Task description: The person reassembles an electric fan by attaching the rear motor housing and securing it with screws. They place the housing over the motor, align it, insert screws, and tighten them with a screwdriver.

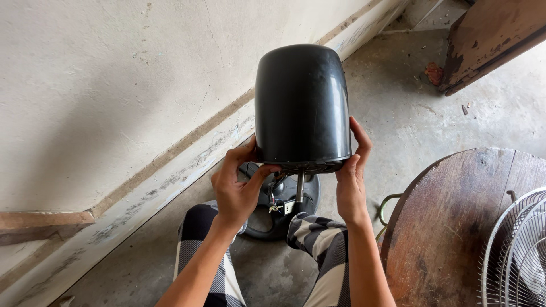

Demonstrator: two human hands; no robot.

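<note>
A black, rounded plastic motor housing (pixel 301 102) is held upright in front of me, its open end down. My left hand (pixel 239 187) grips its lower left rim with thumb and fingers. My right hand (pixel 351 179) presses against its lower right rim. Below the housing a metal shaft (pixel 299 189) and coloured wires (pixel 275 202) show, above the round black fan base (pixel 284 213) on the floor between my knees.
A plastered wall (pixel 114 85) runs along the left. A round dark wooden table top (pixel 455 227) sits at right with wire fan grilles (pixel 520 250) on it. A worn wooden board (pixel 489 40) leans at top right. The floor is bare concrete.
</note>
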